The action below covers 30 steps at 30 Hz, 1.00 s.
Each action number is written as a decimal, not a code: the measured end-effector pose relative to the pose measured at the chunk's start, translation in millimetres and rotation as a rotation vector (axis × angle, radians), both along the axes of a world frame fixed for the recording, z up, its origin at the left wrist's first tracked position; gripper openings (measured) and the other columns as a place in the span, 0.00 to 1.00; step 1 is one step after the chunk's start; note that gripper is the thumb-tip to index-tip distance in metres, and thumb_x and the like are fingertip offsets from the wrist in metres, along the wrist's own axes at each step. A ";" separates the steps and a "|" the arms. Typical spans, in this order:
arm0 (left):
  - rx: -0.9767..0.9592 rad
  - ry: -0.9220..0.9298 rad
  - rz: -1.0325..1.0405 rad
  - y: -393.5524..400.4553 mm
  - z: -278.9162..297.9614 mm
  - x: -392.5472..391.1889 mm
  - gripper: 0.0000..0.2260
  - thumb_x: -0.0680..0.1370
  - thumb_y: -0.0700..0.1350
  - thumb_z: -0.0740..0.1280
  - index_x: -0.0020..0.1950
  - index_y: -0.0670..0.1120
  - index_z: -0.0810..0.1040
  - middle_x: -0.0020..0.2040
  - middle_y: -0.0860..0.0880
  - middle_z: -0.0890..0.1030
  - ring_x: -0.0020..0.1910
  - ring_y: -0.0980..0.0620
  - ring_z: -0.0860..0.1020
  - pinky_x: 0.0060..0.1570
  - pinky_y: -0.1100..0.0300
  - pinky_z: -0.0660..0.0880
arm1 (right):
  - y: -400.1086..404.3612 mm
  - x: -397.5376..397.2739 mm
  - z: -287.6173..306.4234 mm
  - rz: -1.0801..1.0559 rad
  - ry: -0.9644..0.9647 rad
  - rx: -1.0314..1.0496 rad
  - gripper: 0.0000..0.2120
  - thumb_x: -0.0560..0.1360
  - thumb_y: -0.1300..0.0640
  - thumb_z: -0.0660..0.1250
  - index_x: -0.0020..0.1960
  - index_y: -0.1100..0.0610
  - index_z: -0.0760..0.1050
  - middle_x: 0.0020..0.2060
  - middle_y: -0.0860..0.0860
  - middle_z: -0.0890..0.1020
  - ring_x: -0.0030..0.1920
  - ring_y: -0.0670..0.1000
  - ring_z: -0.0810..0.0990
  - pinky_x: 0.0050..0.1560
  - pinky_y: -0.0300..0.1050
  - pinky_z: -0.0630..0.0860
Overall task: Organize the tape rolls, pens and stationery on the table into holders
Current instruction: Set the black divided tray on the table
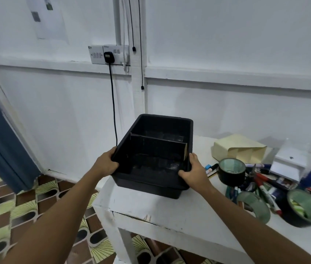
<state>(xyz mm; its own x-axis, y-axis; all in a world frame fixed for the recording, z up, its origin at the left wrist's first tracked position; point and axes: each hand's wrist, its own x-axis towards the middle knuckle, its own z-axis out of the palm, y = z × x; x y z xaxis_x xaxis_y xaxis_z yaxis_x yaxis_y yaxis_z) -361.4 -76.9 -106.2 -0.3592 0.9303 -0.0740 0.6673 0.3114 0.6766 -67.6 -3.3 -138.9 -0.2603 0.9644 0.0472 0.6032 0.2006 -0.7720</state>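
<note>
A black plastic bin (162,119) with a cardboard divider (158,147) across its inside stands at the left end of the white table (170,210). My left hand (106,164) grips its left rim and my right hand (193,171) grips its near right rim. The bin holds nothing that I can see. To the right lie three tape rolls: a black one (231,171), a grey-green one (255,206) and a large black one (306,208). A heap of markers and pens (265,187) lies among them.
A cream holder (240,147) lies on its side behind the tape, with a white box (288,162) to its right. A black power cable (113,103) hangs from the wall socket behind the bin. The table's left edge drops to patterned floor tiles.
</note>
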 end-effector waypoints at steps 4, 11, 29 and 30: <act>0.030 0.081 0.066 2.1 -2.3 2.7 0.25 0.72 0.38 0.65 0.68 0.53 0.72 0.50 0.49 0.79 0.48 0.46 0.75 0.50 0.58 0.71 | 0.9 -1.1 -2.4 -0.018 -0.003 -0.021 0.36 0.72 0.55 0.69 0.75 0.56 0.55 0.74 0.52 0.61 0.72 0.56 0.64 0.70 0.54 0.67; -0.018 0.248 0.145 3.7 2.9 6.1 0.12 0.69 0.40 0.65 0.52 0.44 0.76 0.43 0.45 0.79 0.44 0.43 0.78 0.42 0.53 0.77 | -6.9 -1.2 8.4 -0.018 0.010 0.029 0.26 0.74 0.54 0.67 0.69 0.58 0.64 0.64 0.51 0.69 0.64 0.53 0.71 0.63 0.44 0.71; 0.091 0.379 -0.682 110.2 42.9 283.9 0.21 0.74 0.46 0.67 0.68 0.48 0.74 0.66 0.48 0.77 0.61 0.48 0.75 0.59 0.58 0.71 | 2.9 226.7 66.2 0.049 -0.382 -0.041 0.06 0.72 0.54 0.71 0.48 0.51 0.78 0.41 0.45 0.77 0.40 0.45 0.76 0.43 0.39 0.70; 0.067 0.408 -0.714 113.6 38.2 291.0 0.21 0.74 0.47 0.67 0.68 0.49 0.75 0.66 0.48 0.77 0.62 0.48 0.75 0.59 0.58 0.71 | 0.8 233.2 64.1 0.086 -0.400 -0.050 0.04 0.72 0.54 0.71 0.45 0.50 0.77 0.40 0.45 0.77 0.39 0.44 0.76 0.42 0.39 0.70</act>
<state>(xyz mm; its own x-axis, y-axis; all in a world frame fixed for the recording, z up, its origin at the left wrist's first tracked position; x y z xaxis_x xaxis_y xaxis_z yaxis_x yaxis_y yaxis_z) -70.4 36.7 -68.0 0.3339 0.9426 -0.0016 0.8864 -0.3135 0.3405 165.5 -2.5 -74.8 -0.3285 0.9368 -0.1205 0.8402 0.2316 -0.4903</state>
